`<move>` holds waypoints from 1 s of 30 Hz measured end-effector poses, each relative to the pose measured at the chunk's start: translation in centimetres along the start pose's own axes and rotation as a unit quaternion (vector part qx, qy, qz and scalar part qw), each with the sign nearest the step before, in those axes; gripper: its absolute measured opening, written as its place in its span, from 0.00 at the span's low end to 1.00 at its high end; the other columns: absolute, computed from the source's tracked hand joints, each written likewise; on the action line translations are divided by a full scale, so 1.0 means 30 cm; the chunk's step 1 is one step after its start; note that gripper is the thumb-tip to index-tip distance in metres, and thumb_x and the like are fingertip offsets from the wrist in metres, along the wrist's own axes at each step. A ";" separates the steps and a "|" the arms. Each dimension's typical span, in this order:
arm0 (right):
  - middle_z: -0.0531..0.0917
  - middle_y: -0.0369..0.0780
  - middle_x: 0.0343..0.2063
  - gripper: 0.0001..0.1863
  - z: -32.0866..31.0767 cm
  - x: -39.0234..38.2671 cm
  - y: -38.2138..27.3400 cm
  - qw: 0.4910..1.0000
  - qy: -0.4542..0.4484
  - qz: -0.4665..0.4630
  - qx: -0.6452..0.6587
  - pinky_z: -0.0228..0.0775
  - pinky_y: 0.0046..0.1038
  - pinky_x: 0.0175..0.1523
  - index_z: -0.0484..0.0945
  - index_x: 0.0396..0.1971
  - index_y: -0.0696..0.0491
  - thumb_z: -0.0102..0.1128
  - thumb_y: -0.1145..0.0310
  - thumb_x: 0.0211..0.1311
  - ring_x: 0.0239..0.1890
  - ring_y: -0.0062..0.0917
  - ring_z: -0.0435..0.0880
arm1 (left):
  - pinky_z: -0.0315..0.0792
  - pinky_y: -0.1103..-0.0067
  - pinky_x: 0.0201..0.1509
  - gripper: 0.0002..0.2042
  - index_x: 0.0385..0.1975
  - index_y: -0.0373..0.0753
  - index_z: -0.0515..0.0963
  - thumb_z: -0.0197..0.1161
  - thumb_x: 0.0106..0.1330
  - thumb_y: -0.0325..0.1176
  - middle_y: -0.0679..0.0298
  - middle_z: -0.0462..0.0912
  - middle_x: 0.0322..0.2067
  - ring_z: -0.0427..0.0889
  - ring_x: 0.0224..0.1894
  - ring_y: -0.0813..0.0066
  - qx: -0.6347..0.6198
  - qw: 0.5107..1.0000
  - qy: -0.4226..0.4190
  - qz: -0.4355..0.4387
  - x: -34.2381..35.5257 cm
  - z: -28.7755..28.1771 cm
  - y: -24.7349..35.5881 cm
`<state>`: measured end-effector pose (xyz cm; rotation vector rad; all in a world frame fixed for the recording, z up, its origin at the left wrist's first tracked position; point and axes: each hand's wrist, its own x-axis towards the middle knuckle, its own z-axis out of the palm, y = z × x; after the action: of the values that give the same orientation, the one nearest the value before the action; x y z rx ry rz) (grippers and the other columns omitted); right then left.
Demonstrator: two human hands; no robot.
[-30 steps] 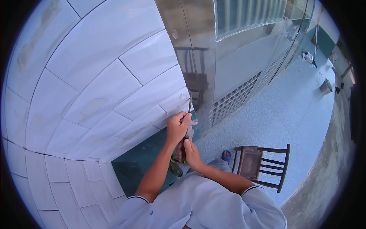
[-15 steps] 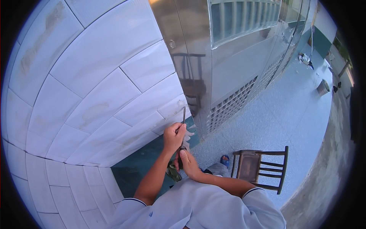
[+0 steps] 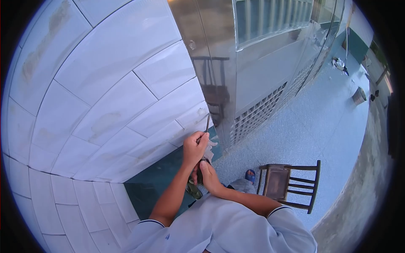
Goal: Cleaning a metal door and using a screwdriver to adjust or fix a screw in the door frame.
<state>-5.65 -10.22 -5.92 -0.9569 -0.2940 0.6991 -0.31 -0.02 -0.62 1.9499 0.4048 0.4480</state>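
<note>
A thin metal rod tool [image 3: 208, 122] stands upright between my hands, its tip near the edge where the white tiled wall [image 3: 160, 84] meets a shiny metal panel [image 3: 219, 76]. My left hand [image 3: 194, 147] is closed round its shaft. Just below, my right hand [image 3: 207, 177] grips what looks like the tool's dark handle, thumb along it. Pale crumpled material [image 3: 211, 147] shows behind my fingers; whether I hold it, I cannot tell. A green object [image 3: 194, 192] lies lower down, partly hidden by my hands and arms.
A wooden chair [image 3: 278, 181] stands to my right beside my blue-sandalled foot [image 3: 250, 176]. A dark teal strip [image 3: 147, 194] runs along the tiled wall's bottom. Farther right are a metal bucket [image 3: 359, 96] and a long pole with crumpled material [image 3: 339, 65] on the speckled floor [image 3: 320, 118].
The view shifts slightly, and my hands and the tool sit a little lower in the picture than a second ago, slightly higher than half a second ago. Both grips look unchanged.
</note>
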 end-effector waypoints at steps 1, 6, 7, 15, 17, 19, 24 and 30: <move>0.73 0.39 0.19 0.22 -0.002 0.000 0.001 1.000 -0.002 0.001 -0.001 0.66 0.22 0.26 0.66 0.32 0.57 0.29 0.54 0.74 0.19 0.22 0.72 | 0.59 0.83 0.22 0.12 0.23 0.31 0.76 0.59 0.63 0.34 0.71 0.70 0.15 0.64 0.20 0.87 -0.013 1.000 -0.019 -0.016 0.006 0.002 0.010; 0.72 0.39 0.19 0.22 -0.002 -0.026 0.001 0.999 -0.008 0.029 -0.014 0.66 0.23 0.27 0.66 0.31 0.57 0.29 0.54 0.74 0.18 0.23 0.71 | 0.57 0.83 0.21 0.13 0.22 0.32 0.76 0.59 0.64 0.35 0.72 0.68 0.14 0.62 0.19 0.88 0.007 1.000 -0.006 0.004 -0.013 -0.005 -0.022; 0.72 0.39 0.19 0.22 -0.002 -0.021 0.002 0.999 -0.007 0.028 -0.013 0.66 0.23 0.27 0.66 0.31 0.57 0.29 0.54 0.74 0.18 0.23 0.71 | 0.56 0.82 0.21 0.13 0.22 0.32 0.76 0.59 0.64 0.35 0.73 0.67 0.13 0.61 0.19 0.88 0.001 1.000 0.009 -0.008 -0.020 -0.008 -0.028; 0.73 0.39 0.20 0.22 -0.008 -0.020 0.013 0.999 -0.010 0.032 0.012 0.67 0.24 0.28 0.66 0.32 0.56 0.29 0.54 0.74 0.21 0.22 0.72 | 0.57 0.83 0.21 0.12 0.23 0.32 0.76 0.59 0.64 0.34 0.73 0.68 0.13 0.62 0.19 0.89 0.013 1.000 -0.008 0.013 -0.012 -0.005 -0.025; 0.73 0.39 0.21 0.22 -0.008 -0.009 0.017 0.999 -0.010 0.034 0.017 0.67 0.24 0.28 0.66 0.32 0.56 0.29 0.54 0.74 0.21 0.22 0.72 | 0.57 0.84 0.21 0.12 0.23 0.31 0.76 0.59 0.64 0.34 0.74 0.68 0.13 0.62 0.19 0.89 0.013 1.000 0.006 -0.001 -0.015 -0.006 -0.031; 0.73 0.39 0.21 0.22 -0.004 -0.002 0.004 0.999 -0.018 0.042 0.020 0.67 0.24 0.28 0.66 0.32 0.56 0.29 0.54 0.74 0.21 0.22 0.72 | 0.58 0.84 0.21 0.12 0.23 0.31 0.76 0.59 0.64 0.34 0.74 0.69 0.13 0.62 0.18 0.89 -0.021 0.999 0.018 0.025 -0.005 0.006 -0.026; 0.73 0.39 0.22 0.23 -0.002 -0.013 0.001 1.000 -0.017 0.009 0.002 0.67 0.23 0.30 0.66 0.31 0.57 0.29 0.54 0.74 0.22 0.22 0.72 | 0.59 0.84 0.22 0.12 0.24 0.31 0.77 0.59 0.64 0.35 0.73 0.70 0.14 0.64 0.19 0.88 0.012 1.000 0.001 0.000 -0.020 -0.009 -0.009; 0.73 0.39 0.22 0.23 -0.003 0.007 -0.006 1.000 -0.011 0.002 -0.009 0.67 0.23 0.30 0.67 0.31 0.57 0.29 0.54 0.74 0.22 0.22 0.72 | 0.59 0.84 0.22 0.12 0.24 0.32 0.77 0.59 0.64 0.35 0.73 0.69 0.15 0.63 0.20 0.89 -0.015 1.000 0.010 0.003 -0.008 0.001 0.008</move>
<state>-5.38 -10.21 -5.84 -0.9676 -0.3183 0.7119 -0.47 -0.24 -0.43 1.9199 0.4041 0.4746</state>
